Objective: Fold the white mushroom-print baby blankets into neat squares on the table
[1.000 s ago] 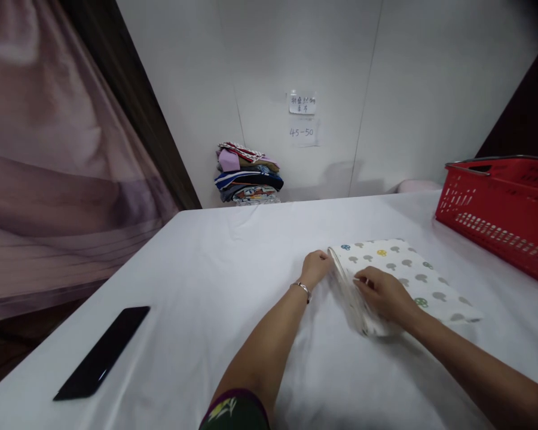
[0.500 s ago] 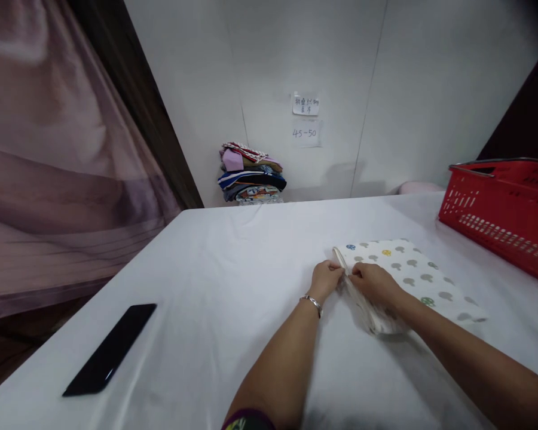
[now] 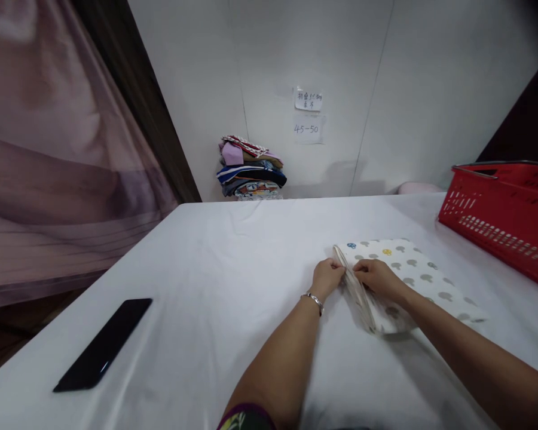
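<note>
A folded white cloth with a grey mushroom print and a few coloured motifs lies on the right half of the table. Its layered left edge faces my left hand, whose fingers are closed in a pinch on that edge. A silver bracelet circles the left wrist. My right hand is just to the right, fingers bent and pinching the cloth's upper layer near the same edge. The fingertips of both hands are close together, and the exact layers they hold are hard to make out.
The white-covered table carries a black flat slab at left and a red basket at right. Beyond the far edge a stack of folded fabrics stands by the wall. Pink curtain hangs at left.
My right hand has shifted slightly up and right along the cloth, its fingers a little farther from my left hand. The left hand stays at the cloth's edge. The view has shifted slightly.
</note>
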The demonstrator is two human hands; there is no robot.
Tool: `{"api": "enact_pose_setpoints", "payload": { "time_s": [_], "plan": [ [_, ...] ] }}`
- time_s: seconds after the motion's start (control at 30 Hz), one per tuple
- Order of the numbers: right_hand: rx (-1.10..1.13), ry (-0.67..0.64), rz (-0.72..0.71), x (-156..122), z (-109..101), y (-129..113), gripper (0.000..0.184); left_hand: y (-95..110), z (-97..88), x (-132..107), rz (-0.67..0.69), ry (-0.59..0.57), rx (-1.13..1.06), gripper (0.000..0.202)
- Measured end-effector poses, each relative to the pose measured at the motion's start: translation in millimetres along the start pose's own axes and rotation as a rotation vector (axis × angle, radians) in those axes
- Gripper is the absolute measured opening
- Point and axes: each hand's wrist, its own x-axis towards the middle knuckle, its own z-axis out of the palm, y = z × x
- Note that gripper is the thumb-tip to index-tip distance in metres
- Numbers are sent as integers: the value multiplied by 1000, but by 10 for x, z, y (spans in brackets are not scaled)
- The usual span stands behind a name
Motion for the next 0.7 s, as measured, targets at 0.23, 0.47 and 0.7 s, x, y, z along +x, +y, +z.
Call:
{"api": "enact_pose_setpoints", "payload": {
  "time_s": [0.23,0.47,0.7],
  "plan": [
    [186,-15,30,3,55,-9,17,-2,2,4,20,18,57,10],
    [252,-37,69,18,91,37,16,-30,14,37,7,5,30,17],
    [395,-68,84,15,116,66,15,-65,39,76,-9,-23,-24,29]
  ]
}}
